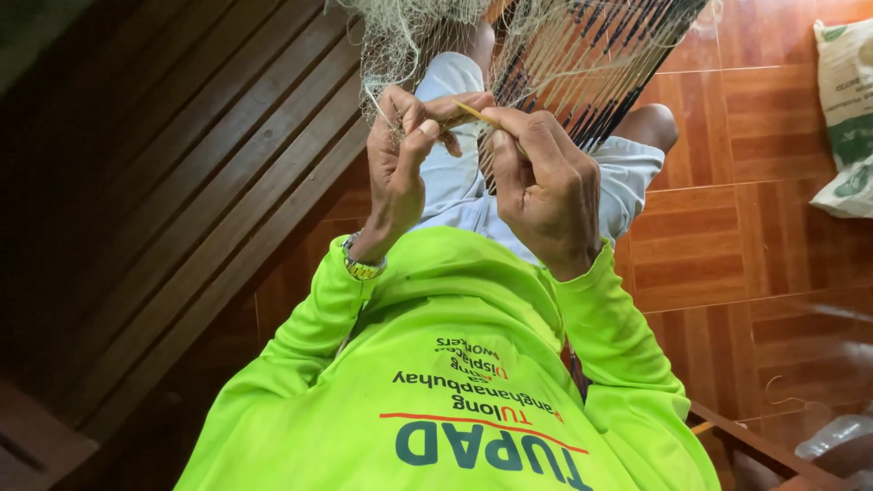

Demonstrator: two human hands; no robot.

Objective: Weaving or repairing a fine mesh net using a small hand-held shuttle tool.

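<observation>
Two hands [473, 155] on one net [546, 45], one yellow needle [475, 113].

Glossy reddish-brown tiled floor [718, 236] with a wood-grain pattern, spread across the right side of the view. Directly on it, at the upper right edge, a white woven sack with green print [847, 118]; at the lower right corner, a clear crumpled plastic piece [832, 436]. Along the left, a dark brown slatted wooden bench [182, 182].
</observation>
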